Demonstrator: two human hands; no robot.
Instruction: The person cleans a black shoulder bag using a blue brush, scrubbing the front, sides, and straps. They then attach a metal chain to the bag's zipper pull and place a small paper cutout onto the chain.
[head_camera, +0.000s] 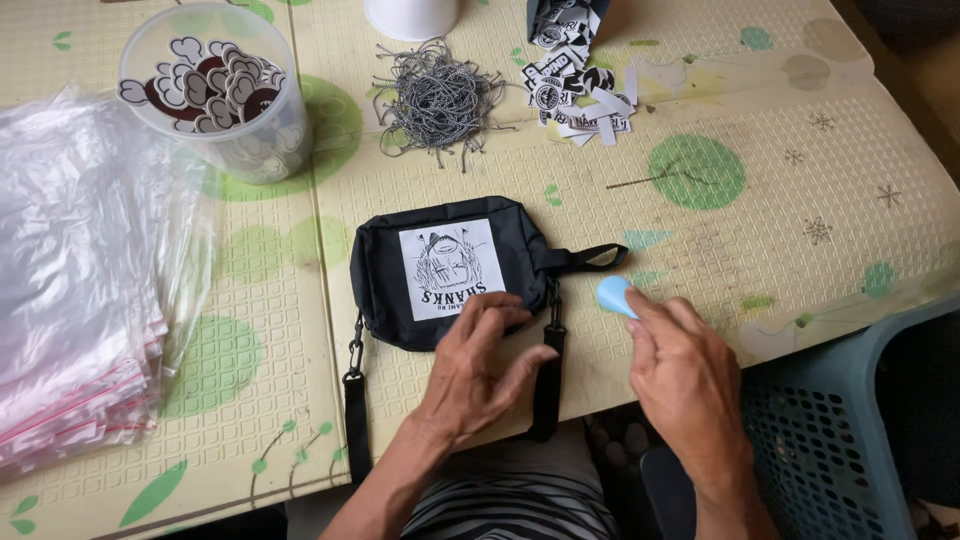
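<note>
**Hands at a black pouch, blue disc in right**

Striped fabric (510, 505) on the person's lap sits closest to cam, w/ both forearms reaching up from it onto the table (800, 240). Left hand (478, 365) lies half open, fingers spread, tips pressing the lower edge of a black pouch (445, 270); it grips nothing. Right hand (675, 365) is loosely curled, pinching a small light-blue disc (614, 295) at thumb and forefinger, just right of the pouch.

Pouch lies flat near table centre, front edge side. Square white label (452, 268) w/ black line drawing on its face, print upside down from this view. Side loop (590, 258) sticks out right, nearly touching the disc. Black strap (354, 400) w/ metal clip hangs off the left corner over the table edge; 2nd strap runs down btwn the hands.

Far side: clear round tub (215, 90) of brown-and-white cutout shapes at left, tangle of grey-white cords (438, 100) in the middle, heap of black-and-white tags (585, 95) right of that, white cup (412, 15) at top edge. Stack of clear plastic bags (70, 290) w/ red seal strips along the left. Blue perforated basket (850, 420) off the table's right corner.

Tabletop is embossed cream vinyl w/ green tree shapes.
</note>
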